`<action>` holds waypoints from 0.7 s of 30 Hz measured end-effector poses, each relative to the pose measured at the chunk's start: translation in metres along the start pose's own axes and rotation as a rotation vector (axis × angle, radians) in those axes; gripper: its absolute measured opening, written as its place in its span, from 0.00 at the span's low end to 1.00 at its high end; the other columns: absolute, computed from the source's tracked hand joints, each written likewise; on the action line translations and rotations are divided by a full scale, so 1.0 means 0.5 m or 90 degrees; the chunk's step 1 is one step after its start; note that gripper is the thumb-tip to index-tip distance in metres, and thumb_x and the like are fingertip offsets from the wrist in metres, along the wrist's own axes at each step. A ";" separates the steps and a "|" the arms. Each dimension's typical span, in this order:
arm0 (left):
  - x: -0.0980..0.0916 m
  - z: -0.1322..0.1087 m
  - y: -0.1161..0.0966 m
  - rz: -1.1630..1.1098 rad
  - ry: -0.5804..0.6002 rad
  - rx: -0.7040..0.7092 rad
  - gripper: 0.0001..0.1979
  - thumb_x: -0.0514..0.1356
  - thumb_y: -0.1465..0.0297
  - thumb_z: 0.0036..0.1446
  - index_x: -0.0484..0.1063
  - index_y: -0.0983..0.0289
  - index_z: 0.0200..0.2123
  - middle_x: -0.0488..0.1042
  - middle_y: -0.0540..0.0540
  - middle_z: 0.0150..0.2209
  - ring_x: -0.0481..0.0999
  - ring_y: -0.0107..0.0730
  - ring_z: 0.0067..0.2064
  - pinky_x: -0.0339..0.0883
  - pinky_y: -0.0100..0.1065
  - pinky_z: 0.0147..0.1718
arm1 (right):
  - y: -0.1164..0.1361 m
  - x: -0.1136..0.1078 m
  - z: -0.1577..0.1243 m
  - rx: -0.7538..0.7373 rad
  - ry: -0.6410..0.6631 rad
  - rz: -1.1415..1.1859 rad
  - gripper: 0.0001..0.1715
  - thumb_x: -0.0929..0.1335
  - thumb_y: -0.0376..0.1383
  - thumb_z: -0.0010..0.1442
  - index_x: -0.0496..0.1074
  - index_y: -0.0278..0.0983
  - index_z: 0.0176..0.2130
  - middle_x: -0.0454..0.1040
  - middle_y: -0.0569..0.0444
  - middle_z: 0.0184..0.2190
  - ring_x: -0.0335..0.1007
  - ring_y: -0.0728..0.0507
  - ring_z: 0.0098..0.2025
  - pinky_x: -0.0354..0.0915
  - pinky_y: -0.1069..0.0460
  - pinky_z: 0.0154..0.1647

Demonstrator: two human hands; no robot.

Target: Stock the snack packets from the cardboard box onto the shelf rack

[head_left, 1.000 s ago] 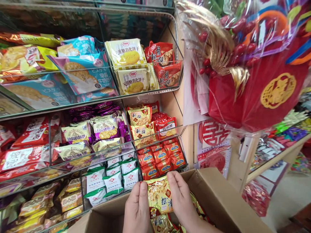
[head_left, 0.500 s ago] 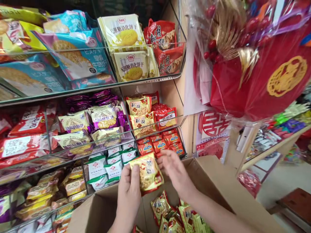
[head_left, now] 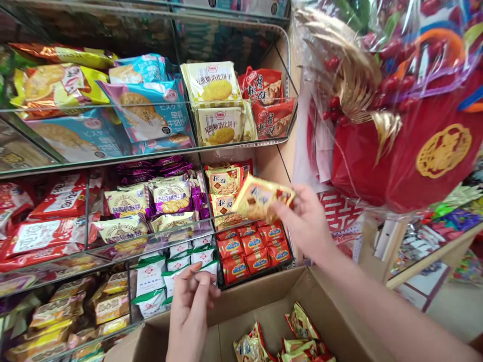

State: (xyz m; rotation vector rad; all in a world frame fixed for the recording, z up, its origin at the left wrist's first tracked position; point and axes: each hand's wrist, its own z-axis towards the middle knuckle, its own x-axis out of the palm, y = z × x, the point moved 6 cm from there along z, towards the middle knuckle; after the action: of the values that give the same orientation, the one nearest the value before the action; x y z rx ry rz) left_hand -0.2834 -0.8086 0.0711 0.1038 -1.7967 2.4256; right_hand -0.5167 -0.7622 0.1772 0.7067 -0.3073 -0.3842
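My right hand (head_left: 309, 221) pinches a yellow-and-red cookie packet (head_left: 262, 197) by its right end. The packet is raised in front of the middle shelf compartment, partly covering similar yellow packets (head_left: 223, 182) there. My left hand (head_left: 192, 306) is empty, its fingers loosely curled and apart. It hovers over the box's far left edge, in front of white-and-green packets (head_left: 151, 279). Below both hands stands an open cardboard box (head_left: 260, 296), with several more yellow-and-red cookie packets (head_left: 302, 322) at its bottom.
Clear shelf dividers separate blue biscuit packs (head_left: 147, 113), purple-and-cream packs (head_left: 169, 196) and small red packets (head_left: 251, 244). On the right hangs a red decoration in clear plastic (head_left: 377, 161), close to my right arm. Colourful goods lie on a lower shelf (head_left: 426, 261) behind it.
The cookie packet has passed from my left hand to my right, which has lifted it toward the shelf. My left hand has let go and sits lower. The view has shifted slightly.
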 end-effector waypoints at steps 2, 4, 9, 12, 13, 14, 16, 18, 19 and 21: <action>0.009 -0.007 0.003 0.021 0.040 0.018 0.19 0.60 0.58 0.48 0.61 0.57 0.42 0.69 0.47 0.30 0.69 0.25 0.28 0.61 0.25 0.22 | 0.020 0.012 0.085 -0.098 0.023 -0.035 0.16 0.68 0.38 0.52 0.61 0.38 0.39 0.68 0.57 0.32 0.66 0.50 0.33 0.64 0.55 0.34; 0.018 -0.018 0.006 0.031 0.058 0.024 0.19 0.61 0.58 0.48 0.61 0.56 0.43 0.68 0.47 0.32 0.69 0.24 0.28 0.62 0.24 0.23 | 0.013 0.046 0.154 -0.129 0.106 -0.076 0.15 0.67 0.38 0.52 0.61 0.37 0.39 0.68 0.56 0.32 0.67 0.49 0.33 0.64 0.54 0.34; 0.026 -0.038 0.008 0.013 0.038 0.048 0.18 0.60 0.57 0.49 0.63 0.56 0.42 0.69 0.48 0.33 0.69 0.24 0.30 0.65 0.25 0.29 | -0.033 0.122 0.225 -0.108 0.218 -0.218 0.18 0.68 0.40 0.51 0.64 0.35 0.41 0.69 0.52 0.37 0.67 0.46 0.38 0.63 0.48 0.42; 0.025 -0.037 0.011 0.005 0.026 0.058 0.18 0.61 0.57 0.48 0.64 0.56 0.41 0.69 0.47 0.32 0.69 0.23 0.28 0.65 0.24 0.27 | -0.040 0.132 0.223 -0.060 0.158 -0.378 0.26 0.70 0.39 0.49 0.65 0.32 0.47 0.66 0.43 0.46 0.64 0.40 0.48 0.59 0.45 0.50; 0.025 -0.036 0.013 0.006 0.023 0.058 0.18 0.61 0.56 0.47 0.65 0.56 0.41 0.69 0.47 0.32 0.69 0.22 0.27 0.65 0.24 0.27 | -0.039 0.135 0.218 -0.045 0.153 -0.420 0.28 0.70 0.39 0.49 0.65 0.31 0.49 0.64 0.42 0.48 0.62 0.39 0.51 0.58 0.44 0.52; 0.024 -0.035 0.016 0.007 0.020 0.056 0.18 0.61 0.56 0.47 0.65 0.56 0.40 0.69 0.47 0.31 0.69 0.22 0.27 0.65 0.24 0.27 | -0.038 0.140 0.213 -0.035 0.168 -0.447 0.28 0.69 0.39 0.51 0.64 0.31 0.50 0.64 0.40 0.50 0.61 0.38 0.53 0.57 0.44 0.54; 0.023 -0.034 0.023 0.015 0.019 0.051 0.18 0.61 0.56 0.46 0.67 0.56 0.39 0.70 0.47 0.31 0.68 0.22 0.27 0.65 0.23 0.26 | -0.035 0.155 0.203 -0.026 0.237 -0.473 0.27 0.65 0.38 0.56 0.62 0.30 0.53 0.64 0.39 0.52 0.59 0.38 0.55 0.55 0.44 0.56; 0.025 -0.034 0.031 0.026 0.029 0.053 0.17 0.61 0.55 0.46 0.68 0.56 0.39 0.70 0.48 0.30 0.68 0.22 0.27 0.64 0.23 0.26 | -0.033 0.164 0.195 -0.021 0.289 -0.486 0.27 0.64 0.37 0.58 0.60 0.28 0.55 0.62 0.39 0.55 0.57 0.39 0.57 0.53 0.45 0.57; 0.026 -0.034 0.036 0.034 0.038 0.058 0.17 0.61 0.55 0.47 0.68 0.56 0.39 0.70 0.48 0.30 0.67 0.22 0.26 0.63 0.23 0.25 | -0.032 0.164 0.193 -0.019 0.299 -0.489 0.29 0.64 0.37 0.57 0.59 0.27 0.56 0.61 0.39 0.56 0.56 0.39 0.58 0.53 0.46 0.58; 0.027 -0.033 0.045 0.056 0.057 0.073 0.16 0.60 0.55 0.48 0.69 0.56 0.39 0.70 0.48 0.30 0.67 0.23 0.27 0.63 0.23 0.26 | -0.033 0.160 0.192 -0.009 0.303 -0.479 0.33 0.65 0.37 0.56 0.56 0.26 0.57 0.59 0.39 0.57 0.55 0.40 0.59 0.52 0.47 0.59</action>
State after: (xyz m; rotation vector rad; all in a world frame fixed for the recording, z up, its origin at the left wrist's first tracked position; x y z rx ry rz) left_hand -0.2996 -0.7984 0.0464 -0.0741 -1.6582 2.5493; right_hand -0.4878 -0.8634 0.2467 0.8621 0.4329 -0.9066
